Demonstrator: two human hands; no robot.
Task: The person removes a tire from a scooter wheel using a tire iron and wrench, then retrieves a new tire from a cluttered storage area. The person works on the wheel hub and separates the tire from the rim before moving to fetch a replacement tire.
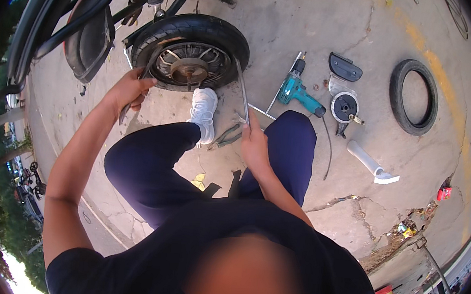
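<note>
In front of me a wheel with a black tyre (pixel 204 26) lies tilted by the scooter, its spoked rim and rusty hub (pixel 188 70) facing me. My left hand (pixel 129 90) is closed round a flat metal tyre lever (pixel 151 63), whose upper end meets the left side of the rim. On the other side, my right hand (pixel 255 143) grips a long tyre lever (pixel 241 85). Its tip sits at the tyre's right edge, next to the rim. My white shoe (pixel 203 114) stands just below the hub.
The scooter (pixel 96 31) stands at the upper left. To the right lie a teal cordless drill (pixel 300 92), a T-handled wrench (pixel 262 112), pliers (pixel 228 136), a round black-and-silver part (pixel 344 107), a white tube-shaped piece (pixel 366 159) and a loose tyre (pixel 394 97). Cracked concrete with litter lies at lower right.
</note>
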